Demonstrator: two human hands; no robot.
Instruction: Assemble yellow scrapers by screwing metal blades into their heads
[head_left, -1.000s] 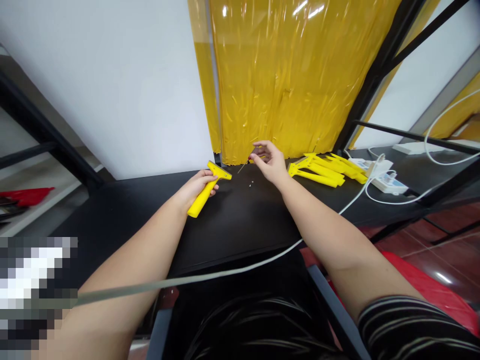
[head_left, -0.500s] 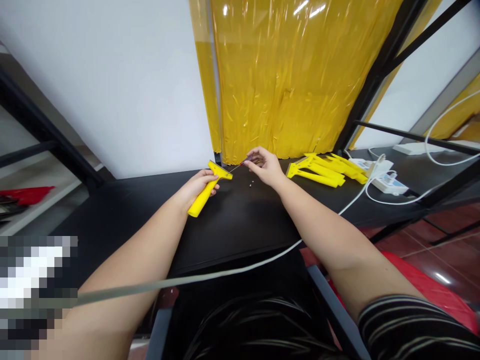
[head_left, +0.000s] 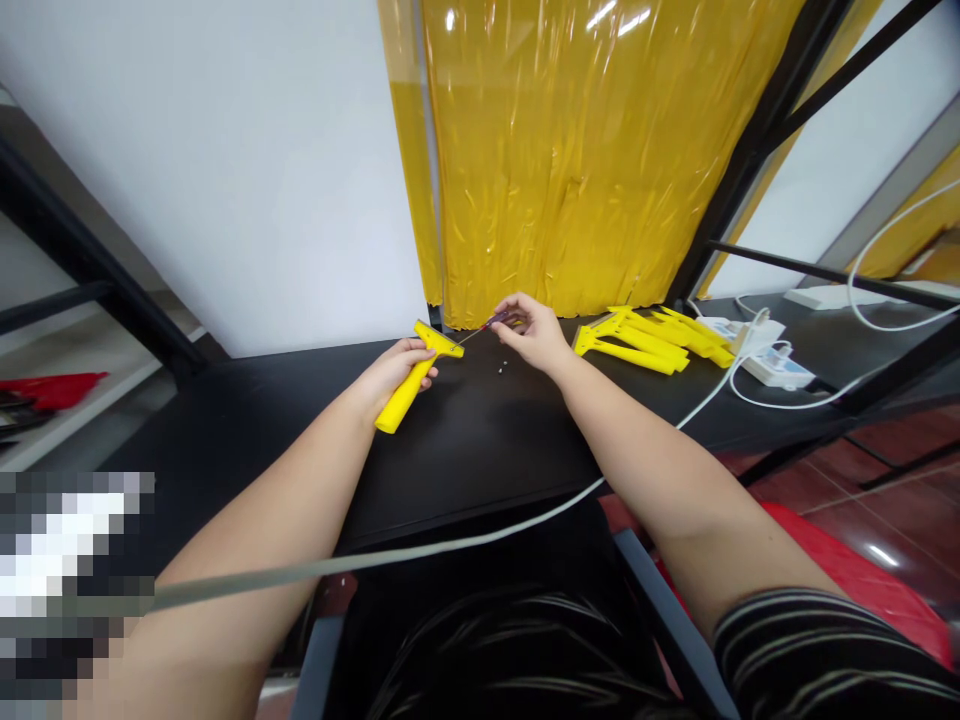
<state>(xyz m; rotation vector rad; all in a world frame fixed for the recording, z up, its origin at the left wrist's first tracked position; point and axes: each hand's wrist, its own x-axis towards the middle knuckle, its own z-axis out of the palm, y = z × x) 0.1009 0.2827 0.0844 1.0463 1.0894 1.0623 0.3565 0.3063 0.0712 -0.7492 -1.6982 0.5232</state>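
Note:
My left hand [head_left: 397,376] is wrapped round the handle of a yellow scraper [head_left: 406,396], whose wide head points up and away from me. Between the fingers of my right hand [head_left: 529,332] is a thin screwdriver [head_left: 493,321] with a dark, partly red handle. Its metal shaft slants down to the left, and the tip meets the right side of the scraper's head. On the black table below my right hand lie a few tiny metal pieces [head_left: 503,368], too small to make out clearly.
Several more yellow scrapers [head_left: 643,352] lie piled to the right of my right hand. Beyond them are white power strips [head_left: 776,368] with cables. A pale cable [head_left: 465,543] crosses in front of my body. A yellow plastic curtain [head_left: 570,180] hangs behind the black table [head_left: 450,480].
Almost nothing differs. My right hand has the screwdriver slightly turned in its fingers, its tip still at the scraper's head; my left hand keeps its place.

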